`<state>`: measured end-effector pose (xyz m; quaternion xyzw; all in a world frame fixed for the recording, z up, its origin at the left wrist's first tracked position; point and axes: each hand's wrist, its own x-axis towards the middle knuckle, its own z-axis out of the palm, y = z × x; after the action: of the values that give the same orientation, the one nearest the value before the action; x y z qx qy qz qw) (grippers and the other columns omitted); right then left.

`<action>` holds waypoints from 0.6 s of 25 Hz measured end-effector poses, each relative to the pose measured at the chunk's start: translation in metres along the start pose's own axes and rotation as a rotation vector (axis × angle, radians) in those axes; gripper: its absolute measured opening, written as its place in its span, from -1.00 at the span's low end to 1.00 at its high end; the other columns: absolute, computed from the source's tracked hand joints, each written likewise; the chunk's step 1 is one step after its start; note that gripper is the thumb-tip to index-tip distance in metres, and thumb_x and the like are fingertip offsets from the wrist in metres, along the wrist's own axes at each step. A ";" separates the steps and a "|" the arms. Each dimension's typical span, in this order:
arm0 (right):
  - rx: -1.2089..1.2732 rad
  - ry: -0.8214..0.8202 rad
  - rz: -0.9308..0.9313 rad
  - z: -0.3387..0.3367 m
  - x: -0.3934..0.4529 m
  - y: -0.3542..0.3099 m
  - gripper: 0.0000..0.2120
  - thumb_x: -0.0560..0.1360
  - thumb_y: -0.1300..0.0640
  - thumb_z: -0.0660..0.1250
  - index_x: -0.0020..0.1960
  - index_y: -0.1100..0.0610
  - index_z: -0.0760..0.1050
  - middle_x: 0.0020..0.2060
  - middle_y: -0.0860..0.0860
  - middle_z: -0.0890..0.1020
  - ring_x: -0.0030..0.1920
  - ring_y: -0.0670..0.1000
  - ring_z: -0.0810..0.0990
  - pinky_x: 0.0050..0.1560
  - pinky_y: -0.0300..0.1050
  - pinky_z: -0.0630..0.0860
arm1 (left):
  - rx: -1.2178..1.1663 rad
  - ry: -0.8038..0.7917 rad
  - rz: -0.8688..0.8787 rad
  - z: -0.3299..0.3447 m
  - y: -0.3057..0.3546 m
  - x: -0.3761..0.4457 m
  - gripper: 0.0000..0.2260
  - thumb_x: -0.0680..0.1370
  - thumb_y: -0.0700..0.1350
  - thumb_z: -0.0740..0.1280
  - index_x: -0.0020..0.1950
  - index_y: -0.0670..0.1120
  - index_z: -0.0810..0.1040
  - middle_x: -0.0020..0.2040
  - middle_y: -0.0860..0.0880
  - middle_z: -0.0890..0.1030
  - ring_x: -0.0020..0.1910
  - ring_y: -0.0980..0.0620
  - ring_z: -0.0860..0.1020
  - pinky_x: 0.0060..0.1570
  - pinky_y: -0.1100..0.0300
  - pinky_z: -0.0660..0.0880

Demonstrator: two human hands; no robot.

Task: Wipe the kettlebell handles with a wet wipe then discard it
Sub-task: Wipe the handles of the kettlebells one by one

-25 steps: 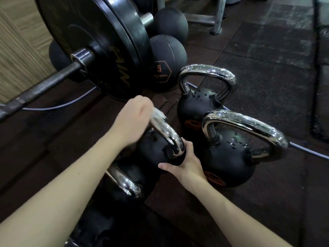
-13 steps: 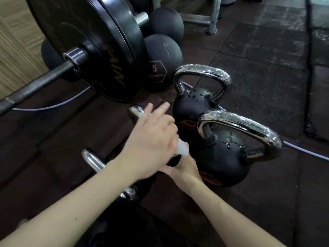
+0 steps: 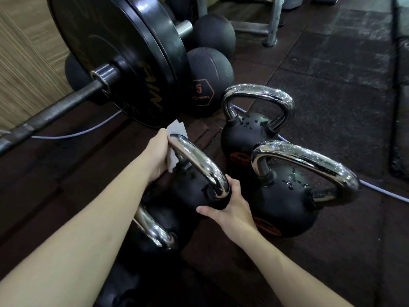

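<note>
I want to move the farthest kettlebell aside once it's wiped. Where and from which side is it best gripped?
Grip the top bar of the far kettlebell handle, coming straight down from above. It stands upright with the chrome loop open and nothing over it. The handle looks beaded with droplets, so a full wrap is probably safer than a fingertip hold. The medicine ball crowds its left.

Left hand (image 3: 157, 156) presses wipe (image 3: 176, 138) on handle (image 3: 199, 161); right hand (image 3: 230, 207) steadies kettlebell (image 3: 192, 187).

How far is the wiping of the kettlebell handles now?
Looks done: nothing certain; the two right kettlebell handles carry droplets. In hand: the left hand presses the wet wipe on the middle handle, the right hand steadying it. Left: the nearest handle, discarding.
</note>
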<state>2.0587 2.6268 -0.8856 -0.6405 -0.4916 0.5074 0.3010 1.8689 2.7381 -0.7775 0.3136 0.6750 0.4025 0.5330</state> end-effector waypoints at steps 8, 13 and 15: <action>0.017 0.018 -0.040 -0.002 0.002 0.006 -0.18 0.30 -0.01 0.66 0.46 -0.11 0.35 0.17 -0.20 0.63 0.20 -0.14 0.61 0.10 -0.47 0.51 | 1.366 -0.107 1.274 0.035 -0.042 -0.087 -0.68 0.62 -0.07 0.14 0.05 -0.12 0.68 0.20 -0.08 0.66 0.51 -0.18 0.44 0.60 -0.22 0.15; -0.005 0.007 -0.052 0.000 0.004 0.005 -0.05 0.28 -0.06 0.71 0.53 -0.13 0.29 0.34 -0.17 0.57 0.32 -0.26 0.53 0.35 -0.28 0.50 | 1.351 -0.132 1.233 0.024 -0.026 -0.070 -0.67 0.62 -0.06 0.12 0.00 -0.11 0.68 0.09 -0.06 0.68 0.36 -0.19 0.56 0.54 -0.13 0.22; 0.022 0.018 -0.032 0.001 0.003 0.003 0.08 0.21 -0.11 0.74 0.56 -0.21 0.20 0.48 -0.10 0.49 0.49 -0.07 0.43 0.54 -0.01 0.39 | 1.227 -0.092 1.086 0.016 -0.008 -0.046 -0.63 0.60 -0.07 0.07 -0.07 -0.15 0.66 0.01 -0.12 0.68 0.19 -0.23 0.60 0.37 -0.17 0.35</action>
<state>2.0591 2.6288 -0.8897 -0.6338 -0.4936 0.5021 0.3203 1.8950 2.6985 -0.7644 0.8486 0.5066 0.1503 0.0247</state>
